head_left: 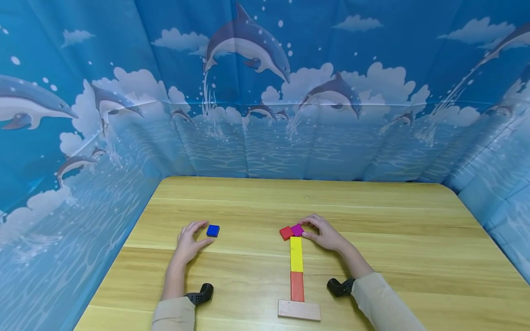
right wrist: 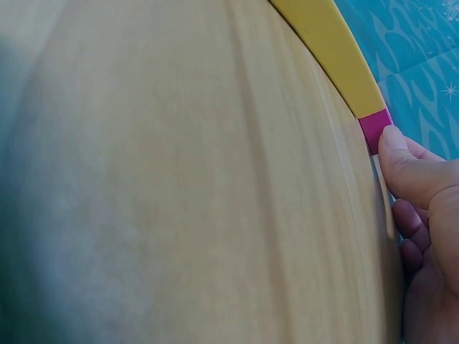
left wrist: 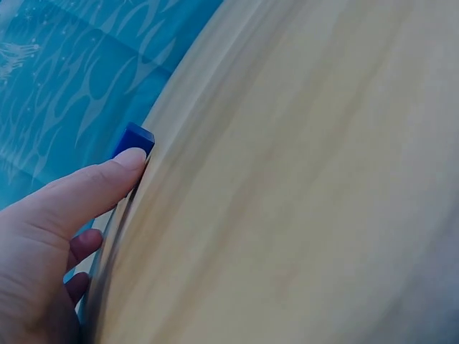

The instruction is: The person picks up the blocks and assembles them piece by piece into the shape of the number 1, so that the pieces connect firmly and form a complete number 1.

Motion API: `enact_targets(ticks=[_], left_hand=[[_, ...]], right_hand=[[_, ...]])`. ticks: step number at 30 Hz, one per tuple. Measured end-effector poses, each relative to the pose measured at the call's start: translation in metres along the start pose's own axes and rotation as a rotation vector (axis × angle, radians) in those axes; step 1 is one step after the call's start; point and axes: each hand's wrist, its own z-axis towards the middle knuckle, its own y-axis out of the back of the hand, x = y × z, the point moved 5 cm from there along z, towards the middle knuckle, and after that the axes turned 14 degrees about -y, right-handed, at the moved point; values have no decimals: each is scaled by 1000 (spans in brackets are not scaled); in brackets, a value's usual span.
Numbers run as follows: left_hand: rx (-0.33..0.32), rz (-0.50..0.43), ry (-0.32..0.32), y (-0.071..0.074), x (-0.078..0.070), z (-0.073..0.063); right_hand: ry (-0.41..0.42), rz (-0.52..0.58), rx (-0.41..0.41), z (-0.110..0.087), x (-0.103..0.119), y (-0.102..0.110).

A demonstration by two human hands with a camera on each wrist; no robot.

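Note:
My left hand reaches in from the left with its thumb and forefinger about a small blue square block. In the left wrist view the thumb overlaps this blue block, and the other side of the grip is hidden. Farther right, my right hand pinches a magenta square block between thumb and fingers. That block touches the far end of a yellow rectangular block, which the right wrist view also shows. Against the magenta block's left side lies a tilted red square block.
Toward me, a light red block continues the line from the yellow one. A plain wooden block lies crosswise at its near end. The wood-grain table has a dolphin-print curtain behind it and along its sides.

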Motion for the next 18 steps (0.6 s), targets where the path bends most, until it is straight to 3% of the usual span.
enact_targets(ticks=[7, 18], left_hand=[[53, 24, -14, -1, -2, 1], [16, 13, -20, -1, 0, 0]], right_hand=[[-3, 4, 2, 0, -1, 0], [-2, 6, 1, 1, -3, 0]])
